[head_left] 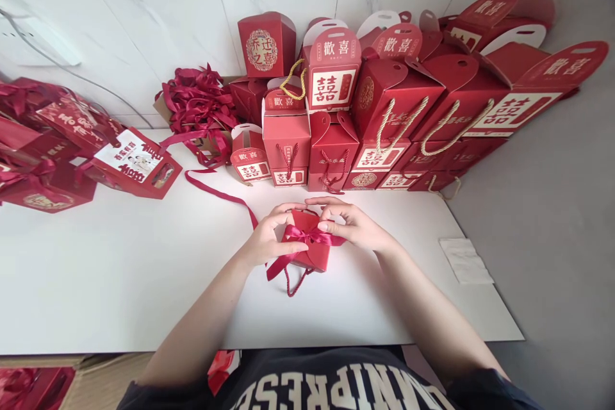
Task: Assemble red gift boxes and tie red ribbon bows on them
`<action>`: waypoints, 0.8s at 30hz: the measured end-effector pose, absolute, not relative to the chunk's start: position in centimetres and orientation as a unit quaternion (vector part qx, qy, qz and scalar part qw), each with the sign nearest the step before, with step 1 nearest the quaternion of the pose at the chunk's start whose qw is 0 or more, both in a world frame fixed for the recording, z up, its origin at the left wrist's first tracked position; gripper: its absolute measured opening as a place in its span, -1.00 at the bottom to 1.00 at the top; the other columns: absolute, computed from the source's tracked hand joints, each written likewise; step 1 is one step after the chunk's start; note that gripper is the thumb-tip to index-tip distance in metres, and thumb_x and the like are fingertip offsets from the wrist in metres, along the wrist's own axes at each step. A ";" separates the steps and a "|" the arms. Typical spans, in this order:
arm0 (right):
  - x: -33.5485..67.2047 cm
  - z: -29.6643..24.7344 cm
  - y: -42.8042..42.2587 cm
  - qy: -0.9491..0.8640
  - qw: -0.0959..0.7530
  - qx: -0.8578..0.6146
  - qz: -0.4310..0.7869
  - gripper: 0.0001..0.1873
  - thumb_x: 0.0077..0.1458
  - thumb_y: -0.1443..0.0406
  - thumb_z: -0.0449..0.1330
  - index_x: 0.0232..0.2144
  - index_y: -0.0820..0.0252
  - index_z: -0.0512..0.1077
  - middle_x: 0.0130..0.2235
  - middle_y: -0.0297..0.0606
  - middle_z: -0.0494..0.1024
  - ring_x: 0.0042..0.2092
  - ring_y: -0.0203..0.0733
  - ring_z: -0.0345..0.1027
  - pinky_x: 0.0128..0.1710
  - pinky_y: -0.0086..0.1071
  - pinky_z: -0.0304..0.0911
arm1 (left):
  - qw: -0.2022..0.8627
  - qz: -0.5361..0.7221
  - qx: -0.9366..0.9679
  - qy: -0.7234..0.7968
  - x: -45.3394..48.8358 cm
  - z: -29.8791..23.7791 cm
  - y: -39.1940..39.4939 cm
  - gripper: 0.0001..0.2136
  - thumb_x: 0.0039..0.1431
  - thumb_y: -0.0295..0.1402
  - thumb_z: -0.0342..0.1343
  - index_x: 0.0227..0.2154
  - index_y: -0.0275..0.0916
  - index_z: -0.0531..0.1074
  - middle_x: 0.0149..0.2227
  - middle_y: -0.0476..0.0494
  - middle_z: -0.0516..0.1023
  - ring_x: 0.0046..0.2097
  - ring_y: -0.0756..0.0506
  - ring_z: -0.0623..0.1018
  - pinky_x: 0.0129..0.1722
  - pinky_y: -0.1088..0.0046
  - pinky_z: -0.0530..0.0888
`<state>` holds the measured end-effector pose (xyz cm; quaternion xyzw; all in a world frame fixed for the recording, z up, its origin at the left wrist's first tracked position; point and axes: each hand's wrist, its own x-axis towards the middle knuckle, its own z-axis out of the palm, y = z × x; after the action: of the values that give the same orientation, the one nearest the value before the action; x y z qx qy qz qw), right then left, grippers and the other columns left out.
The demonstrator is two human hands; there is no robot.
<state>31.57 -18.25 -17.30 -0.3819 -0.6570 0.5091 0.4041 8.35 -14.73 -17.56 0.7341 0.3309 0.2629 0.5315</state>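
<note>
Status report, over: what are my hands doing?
Left hand grips small red box. Right hand pinches red ribbon on top. Stacked gift boxes behind, not touching.

Both forearms are bare, entering from the lower edge and converging toward the middle. The left forearm (202,327) runs up and to the right; the right forearm (432,320) runs up and to the left. Both wrists are roughly straight. On the left hand (271,237) the palm is turned inward, the index finger arched over and the thumb stretched toward the centre; the two clasp the left end of a small red paper box (317,257). On the right hand (355,225) the back faces up and the fingers are curled, thumb and fingertips pinched on the knot of a dark red satin ribbon (307,237). The index fingertips are near each other but apart.
</note>
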 end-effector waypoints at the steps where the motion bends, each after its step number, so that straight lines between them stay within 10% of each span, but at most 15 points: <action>1: 31.5 -17.5 -18.2 -0.649 0.409 -0.376 0.520 -0.73 0.17 0.09 0.21 -0.44 0.13 0.48 0.21 -0.20 0.35 0.29 -0.05 0.13 0.27 -0.11 0.03 | 0.534 0.261 0.734 0.329 8.4 -17.6 -14.7 -0.72 -0.08 -0.29 0.37 -0.52 -0.24 0.35 0.16 -0.18 0.34 0.23 -0.24 0.32 0.24 0.19 0.25; 24: 30.9 -19.7 -17.7 -0.590 0.426 -0.313 0.610 -0.64 0.20 0.09 0.19 -0.54 0.18 0.37 0.23 -0.21 0.27 0.28 -0.05 0.13 0.28 -0.18 -0.01 | 0.605 0.310 0.664 0.311 8.7 -19.0 -14.9 -0.70 -0.09 -0.35 0.38 -0.59 -0.29 0.30 0.11 -0.22 0.34 0.17 -0.25 0.38 0.18 0.18 0.31</action>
<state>30.94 -17.66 -19.74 -0.3135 -0.5902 0.6099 0.4259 8.67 -14.91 -19.00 0.6643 0.3108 0.3103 0.6048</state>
